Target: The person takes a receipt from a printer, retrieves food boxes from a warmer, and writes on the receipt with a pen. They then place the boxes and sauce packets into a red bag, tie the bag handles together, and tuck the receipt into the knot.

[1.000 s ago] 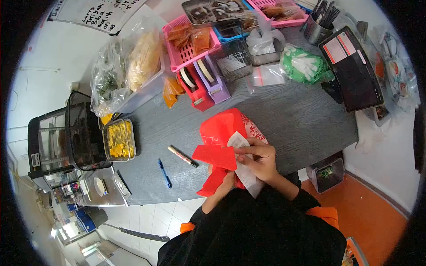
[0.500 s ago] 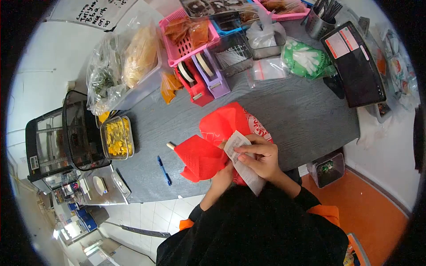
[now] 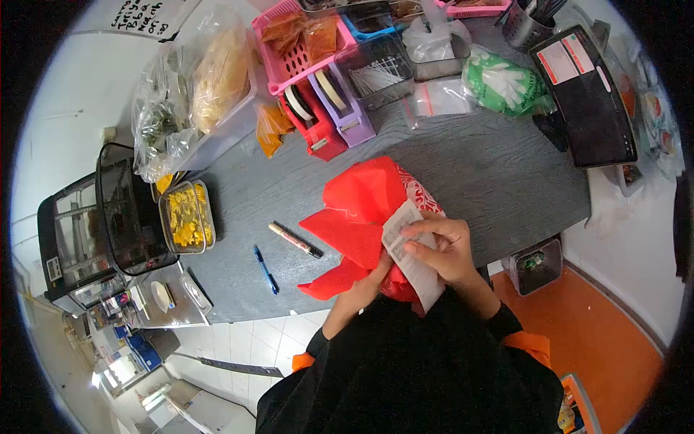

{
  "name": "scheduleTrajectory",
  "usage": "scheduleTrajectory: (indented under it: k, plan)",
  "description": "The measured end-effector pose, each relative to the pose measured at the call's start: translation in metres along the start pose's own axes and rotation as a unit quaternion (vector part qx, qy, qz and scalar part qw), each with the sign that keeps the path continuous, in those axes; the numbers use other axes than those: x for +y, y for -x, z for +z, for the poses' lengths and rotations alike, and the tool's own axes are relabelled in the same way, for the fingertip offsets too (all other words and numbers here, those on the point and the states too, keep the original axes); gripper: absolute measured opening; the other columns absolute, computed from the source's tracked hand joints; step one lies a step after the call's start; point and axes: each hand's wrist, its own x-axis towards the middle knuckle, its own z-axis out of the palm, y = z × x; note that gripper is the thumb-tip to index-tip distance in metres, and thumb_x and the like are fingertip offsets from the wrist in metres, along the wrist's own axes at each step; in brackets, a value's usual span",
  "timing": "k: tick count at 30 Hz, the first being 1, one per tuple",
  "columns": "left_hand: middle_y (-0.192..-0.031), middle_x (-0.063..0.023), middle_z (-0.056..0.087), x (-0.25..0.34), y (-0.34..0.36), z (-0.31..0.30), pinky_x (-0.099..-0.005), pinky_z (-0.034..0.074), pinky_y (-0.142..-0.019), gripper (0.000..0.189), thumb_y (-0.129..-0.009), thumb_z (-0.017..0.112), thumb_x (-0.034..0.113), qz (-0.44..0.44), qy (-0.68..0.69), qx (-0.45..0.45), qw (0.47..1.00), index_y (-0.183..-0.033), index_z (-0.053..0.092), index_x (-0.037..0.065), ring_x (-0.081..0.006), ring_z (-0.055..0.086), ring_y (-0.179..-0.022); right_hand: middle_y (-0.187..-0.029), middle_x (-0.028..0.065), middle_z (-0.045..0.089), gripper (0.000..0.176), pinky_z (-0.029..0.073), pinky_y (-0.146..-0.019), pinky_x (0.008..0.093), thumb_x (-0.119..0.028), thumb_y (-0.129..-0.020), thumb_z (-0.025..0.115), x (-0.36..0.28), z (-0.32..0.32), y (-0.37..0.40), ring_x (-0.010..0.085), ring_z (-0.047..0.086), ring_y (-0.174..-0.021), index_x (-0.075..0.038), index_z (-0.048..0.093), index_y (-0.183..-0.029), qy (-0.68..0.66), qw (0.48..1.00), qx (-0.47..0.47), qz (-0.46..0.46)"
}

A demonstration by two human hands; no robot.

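Note:
A red bag with a white pattern on its right side lies at the table's front edge, its top flaps spread to the left. My right hand pinches a printed paper slip between thumb and fingers, over the bag. My left hand is closed on the red bag just below and left of the slip; part of its fingers is hidden by the bag and slip. Left of the bag lie a marker and a blue pen.
Red and purple tape dispensers, a pink basket and a green glove packet stand along the back. A dark tablet is at the right. A container of yellow pieces sits at the left. A bin stands below.
The slip and my right hand have moved slightly right. The red flaps have shifted and opened apart, uncovering the marker. The view has shifted a little.

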Motion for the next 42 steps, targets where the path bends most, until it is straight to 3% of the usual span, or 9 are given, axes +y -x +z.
scheduleTrajectory:
  k: [2,4,8,10,19,25,31,36,42]
  plan:
    - [-0.105,-0.0091,0.047,-0.005,0.000,0.001,-0.0304,0.034,-0.085,0.039,-0.075,0.051,0.005,-0.005,-0.012,-0.029,1.000,-0.111,0.038,0.001,-0.0183,0.044,-0.099,-0.081,0.0107,0.057,0.018,0.041,-0.064,0.0220,0.001,-0.065,0.062,-0.003,0.000,0.000,0.0136,0.054,-0.074,0.002,0.059,-0.083,0.022,1.000,-0.001,0.007]
    - [-0.083,-0.0118,0.054,-0.020,-0.001,0.006,-0.0333,0.039,-0.071,0.027,-0.069,0.059,0.015,0.049,-0.042,0.087,0.994,-0.092,0.052,0.003,-0.0240,0.052,-0.077,-0.080,0.0107,0.057,0.018,0.041,-0.064,0.0222,0.001,-0.064,0.062,-0.003,0.000,0.000,0.0137,0.054,-0.074,0.002,0.060,-0.082,0.044,0.999,-0.002,0.013]
    - [-0.084,-0.0123,0.054,-0.018,0.002,0.005,-0.0322,0.039,-0.069,0.027,-0.067,0.059,0.013,0.060,-0.060,0.074,0.994,-0.091,0.052,0.004,-0.0233,0.052,-0.077,-0.078,0.0112,0.058,0.018,0.041,-0.062,0.0228,0.000,-0.063,0.063,0.002,0.003,-0.001,0.0139,0.055,-0.071,0.000,0.061,-0.080,0.133,0.990,0.002,-0.045]
    - [-0.105,-0.0084,0.047,-0.015,0.004,0.003,-0.0298,0.034,-0.084,0.037,-0.074,0.052,0.005,0.046,-0.029,0.014,0.998,-0.109,0.040,0.002,-0.0181,0.044,-0.098,-0.078,0.0114,0.058,0.018,0.041,-0.061,0.0229,0.000,-0.063,0.064,0.003,0.003,0.000,0.0140,0.055,-0.071,-0.001,0.062,-0.080,0.126,0.991,0.007,-0.047]
    - [-0.095,-0.0060,0.047,-0.007,-0.001,0.015,-0.0257,0.035,-0.077,0.024,-0.076,0.048,0.010,0.017,0.060,0.057,0.996,-0.098,0.044,0.002,-0.0154,0.045,-0.088,-0.075,0.0101,0.058,0.019,0.041,-0.060,0.0222,0.000,-0.063,0.064,0.003,0.000,0.002,0.0126,0.054,-0.068,0.000,0.061,-0.081,0.025,0.996,0.009,0.086]
    - [-0.096,-0.0068,0.044,-0.001,-0.011,0.009,-0.0296,0.032,-0.078,0.040,-0.082,0.039,0.039,0.101,0.150,0.023,0.983,-0.096,0.042,0.001,-0.0148,0.040,-0.088,-0.073,0.0101,0.058,0.017,0.040,-0.057,0.0222,0.000,-0.063,0.061,-0.026,0.001,0.001,0.0143,0.055,-0.065,-0.001,0.061,-0.080,0.258,0.959,0.071,-0.097]
    - [-0.087,-0.0080,0.053,0.023,-0.007,0.019,-0.0272,0.040,-0.070,0.021,-0.077,0.054,0.011,0.079,0.018,0.046,0.996,-0.094,0.049,-0.001,-0.0131,0.050,-0.078,-0.074,0.0108,0.057,0.014,0.040,-0.057,0.0227,0.002,-0.067,0.058,-0.021,0.010,0.002,0.0146,0.054,-0.066,0.001,0.059,-0.081,0.268,0.956,0.043,-0.115]
    - [-0.066,0.0020,0.041,0.039,-0.010,0.028,-0.0192,0.033,-0.054,0.028,-0.065,0.064,0.002,0.110,0.060,0.134,0.983,-0.064,0.036,0.008,-0.0064,0.037,-0.060,-0.074,0.0103,0.056,0.012,0.040,-0.058,0.0226,0.001,-0.067,0.058,-0.022,0.012,0.004,0.0149,0.054,-0.068,0.003,0.058,-0.079,0.265,0.959,0.046,-0.094]
    - [-0.080,-0.0025,0.052,0.024,-0.007,0.016,-0.0228,0.040,-0.064,0.023,-0.071,0.058,0.003,0.138,0.022,0.065,0.988,-0.092,0.048,-0.001,-0.0094,0.049,-0.072,-0.078,0.0111,0.056,0.028,0.042,-0.062,0.0231,-0.003,-0.067,0.063,-0.012,0.014,0.008,0.0137,0.055,-0.075,0.001,0.052,-0.091,0.240,0.961,0.088,-0.105]
